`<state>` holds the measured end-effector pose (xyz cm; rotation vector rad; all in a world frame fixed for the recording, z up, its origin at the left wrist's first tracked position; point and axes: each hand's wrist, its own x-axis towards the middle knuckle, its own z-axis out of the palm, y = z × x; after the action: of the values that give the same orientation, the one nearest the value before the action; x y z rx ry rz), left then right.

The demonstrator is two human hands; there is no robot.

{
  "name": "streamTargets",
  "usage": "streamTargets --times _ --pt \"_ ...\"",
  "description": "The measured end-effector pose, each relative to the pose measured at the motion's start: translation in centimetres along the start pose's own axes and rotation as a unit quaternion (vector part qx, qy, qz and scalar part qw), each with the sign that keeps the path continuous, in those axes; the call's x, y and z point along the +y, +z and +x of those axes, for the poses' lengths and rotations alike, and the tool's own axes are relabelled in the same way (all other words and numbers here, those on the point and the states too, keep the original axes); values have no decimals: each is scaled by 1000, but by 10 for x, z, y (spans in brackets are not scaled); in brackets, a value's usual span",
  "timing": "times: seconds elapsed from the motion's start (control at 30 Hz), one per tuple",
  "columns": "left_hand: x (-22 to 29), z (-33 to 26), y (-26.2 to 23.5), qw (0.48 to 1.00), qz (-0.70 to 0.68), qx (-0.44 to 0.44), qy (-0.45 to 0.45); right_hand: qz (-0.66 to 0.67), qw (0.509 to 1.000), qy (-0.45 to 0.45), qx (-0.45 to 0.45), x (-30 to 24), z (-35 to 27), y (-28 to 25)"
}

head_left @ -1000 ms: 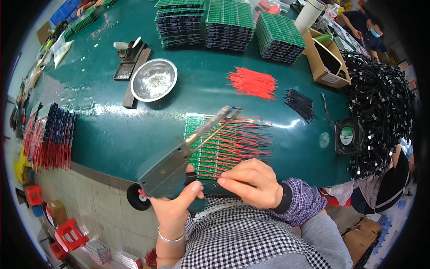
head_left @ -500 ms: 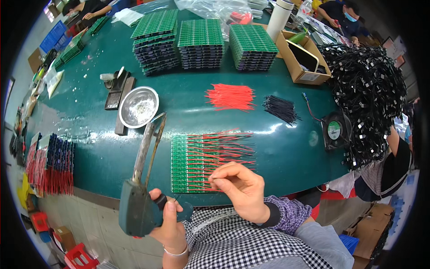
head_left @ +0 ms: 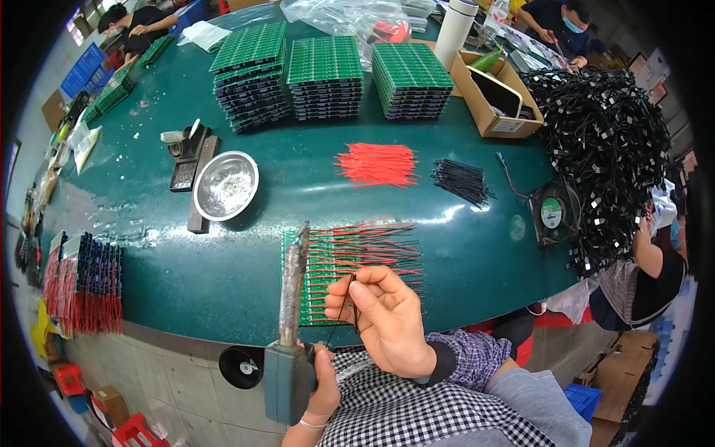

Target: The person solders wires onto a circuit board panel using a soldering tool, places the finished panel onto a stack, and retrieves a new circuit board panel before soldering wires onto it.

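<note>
My left hand is closed round the handle of a teal soldering gun, whose long metal barrel points away from me over the left edge of a green circuit board panel. Rows of red and black wires run rightward from that panel. Just above its near edge, my right hand pinches thin black wires between thumb and fingers; their lower ends hang toward the left hand. Beyond the panel lie a bundle of red wires and a smaller bundle of black wires.
Left of the panel stand a metal bowl and a dark soldering stand. Wired boards sit at the far left. Board stacks line the back. A cardboard box, small fan and black cable heap are right.
The soldering gun has swung right and nearer me, its tip now over the panel's left side. My right hand has turned, and the black wires in its pinch now show.
</note>
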<state>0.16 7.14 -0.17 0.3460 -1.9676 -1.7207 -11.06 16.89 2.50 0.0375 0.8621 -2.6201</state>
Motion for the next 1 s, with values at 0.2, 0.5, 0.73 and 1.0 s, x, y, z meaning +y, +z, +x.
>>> streamTargets --times 0.2,0.5,0.73,1.0 --pt "-10 0 1 999 10 -30 -17 6 1000 -1 8 0 0 3" --pt "-8 10 -9 993 -83 77 -43 -415 877 -197 -144 -33 44 17" --pt "6 29 -28 953 -168 201 -153 -664 647 -288 -239 -10 83 -19" --pt "-18 8 -62 968 -17 144 -206 -696 608 -305 -230 10 87 -39"
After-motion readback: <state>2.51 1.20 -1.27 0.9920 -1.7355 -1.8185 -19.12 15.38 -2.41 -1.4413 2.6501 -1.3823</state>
